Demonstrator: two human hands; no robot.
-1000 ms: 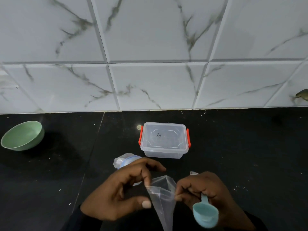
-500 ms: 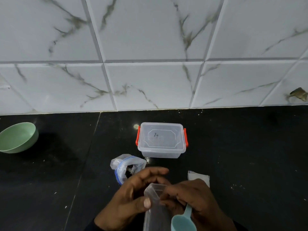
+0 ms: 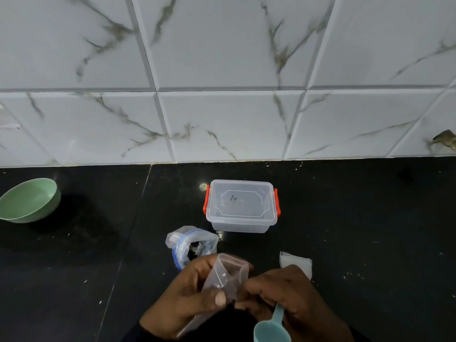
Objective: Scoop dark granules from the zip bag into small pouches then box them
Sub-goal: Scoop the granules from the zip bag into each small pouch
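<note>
The job looks to be at an early stage of a pouch cycle: a pouch is being opened and nothing has gone into it yet, as far as I can see. The left hand (image 3: pixel 187 297) is curled round a clear small pouch (image 3: pixel 228 271), thumb pressed on its front, holding it upright just above the near edge of the bench (image 3: pixel 370 218). The right hand (image 3: pixel 293 292) is closed too, with the handle of a pale blue scoop (image 3: pixel 271 329) tucked under its fingers while its fingertips meet the pouch's right edge, seemingly to part the mouth. The scoop's bowl faces the camera and looks empty.

The zip bag (image 3: pixel 192 245) lies just beyond the hands, its mouth open towards them and dark granules (image 3: pixel 195 250) showing inside. Behind it stands the clear box (image 3: pixel 240 206) with orange clasps, lid on; whether any filled pouches are inside I cannot tell through the cloudy plastic. A few flat spare pouches (image 3: pixel 297 261) lie just beside the right hand. A green bowl (image 3: pixel 29 199) sits well apart at the far left.

What is left, by my reading: open this pouch, dip the scoop in the zip bag, fill, close, unclip the box and put the pouch in, then go on with the spares
</note>
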